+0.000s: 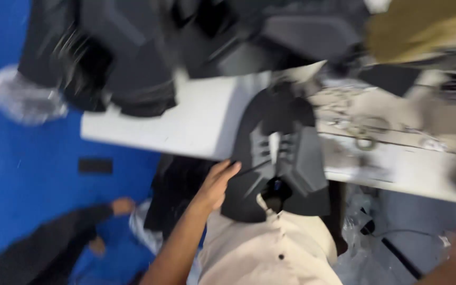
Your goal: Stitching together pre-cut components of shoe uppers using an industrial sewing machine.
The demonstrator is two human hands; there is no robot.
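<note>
Left hand [216, 184] at frame centre, fingers curled on the left edge of a black shoe upper [281, 153] hanging off the white table [196, 121] edge; right hand out of view.

White table [196, 119] middle bare; black pieces [122, 63] crowd back, seemingly.

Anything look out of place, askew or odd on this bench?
The black cut piece under the left hand hangs over the white table edge rather than lying flat. A crumpled clear plastic bag lies on the blue floor. Motion blur hides finer detail.
</note>
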